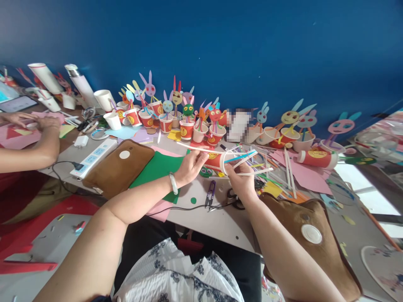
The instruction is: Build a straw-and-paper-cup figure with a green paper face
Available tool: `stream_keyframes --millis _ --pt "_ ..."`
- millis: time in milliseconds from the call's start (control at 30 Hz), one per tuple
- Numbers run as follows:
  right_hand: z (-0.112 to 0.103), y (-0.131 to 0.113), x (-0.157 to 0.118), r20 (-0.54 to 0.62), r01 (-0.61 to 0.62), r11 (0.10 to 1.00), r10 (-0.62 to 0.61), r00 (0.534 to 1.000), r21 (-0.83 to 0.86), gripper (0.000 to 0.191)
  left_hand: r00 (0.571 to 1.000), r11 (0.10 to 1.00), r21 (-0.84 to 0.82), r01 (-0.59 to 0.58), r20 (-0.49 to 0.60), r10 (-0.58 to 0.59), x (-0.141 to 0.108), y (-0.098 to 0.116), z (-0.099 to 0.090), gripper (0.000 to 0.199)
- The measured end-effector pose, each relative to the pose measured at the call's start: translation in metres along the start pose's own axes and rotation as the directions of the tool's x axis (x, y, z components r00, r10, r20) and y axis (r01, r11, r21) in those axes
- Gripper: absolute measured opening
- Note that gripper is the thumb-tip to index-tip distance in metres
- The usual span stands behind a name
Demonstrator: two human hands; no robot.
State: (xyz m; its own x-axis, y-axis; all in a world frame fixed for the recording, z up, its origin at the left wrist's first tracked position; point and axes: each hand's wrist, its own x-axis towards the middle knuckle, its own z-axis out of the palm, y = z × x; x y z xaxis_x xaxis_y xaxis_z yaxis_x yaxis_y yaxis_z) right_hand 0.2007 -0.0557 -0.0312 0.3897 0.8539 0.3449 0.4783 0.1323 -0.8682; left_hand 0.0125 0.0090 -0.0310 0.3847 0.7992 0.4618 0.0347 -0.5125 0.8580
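Observation:
A red and white paper cup [215, 160] lies sideways between my hands above the table, its mouth facing right. My left hand [191, 168], with a pale bangle at the wrist, is closed at the cup's base end. At the rim, my right hand [242, 179] grips the cup with thumb and fingers. Thin white strips and a blue strip [239, 157] stick out of the mouth past my right hand. Another long white strip [192, 147] runs along the cup's upper side. Below the cup are purple-handled thread snips [210, 195] and a small green paper face [206, 171].
Decorated rabbit cups [187, 129] line the blue wall. Brown cushion-like pouches [124, 167] lie on both sides, near a power strip [94, 158]. Green paper [157, 170], loose strips [288, 172] and a black cable [192, 208] cover the table. A co-worker's hands [47, 123] work at left.

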Motion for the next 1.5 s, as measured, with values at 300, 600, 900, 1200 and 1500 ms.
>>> stream_keyframes --millis 300,600,900,1200,1500 --pt "0.004 0.005 -0.002 0.27 -0.006 1.0 0.011 0.963 -0.019 0.013 0.948 0.944 0.119 -0.307 0.123 0.292 -0.003 0.008 -0.008 0.05" --pt "0.007 -0.001 -0.007 0.28 0.263 0.957 -0.22 0.935 -0.127 0.013 0.982 0.992 0.118 -0.04 0.186 0.018 0.007 0.01 -0.013 0.06" --pt "0.004 0.007 -0.005 0.271 -0.002 0.999 -0.012 0.963 0.05 0.036 0.99 0.999 0.024 0.031 0.14 -0.034 0.003 0.013 -0.009 0.051" --pt "0.003 0.008 -0.003 0.272 -0.144 0.983 0.107 0.956 0.117 0.044 0.969 0.995 0.035 0.089 0.227 -0.094 0.006 0.016 -0.01 0.048" --pt "0.002 0.0 -0.005 0.258 -0.123 0.989 0.1 0.961 0.075 0.047 0.961 0.935 0.351 -0.042 0.269 -0.057 0.008 0.011 -0.012 0.049"
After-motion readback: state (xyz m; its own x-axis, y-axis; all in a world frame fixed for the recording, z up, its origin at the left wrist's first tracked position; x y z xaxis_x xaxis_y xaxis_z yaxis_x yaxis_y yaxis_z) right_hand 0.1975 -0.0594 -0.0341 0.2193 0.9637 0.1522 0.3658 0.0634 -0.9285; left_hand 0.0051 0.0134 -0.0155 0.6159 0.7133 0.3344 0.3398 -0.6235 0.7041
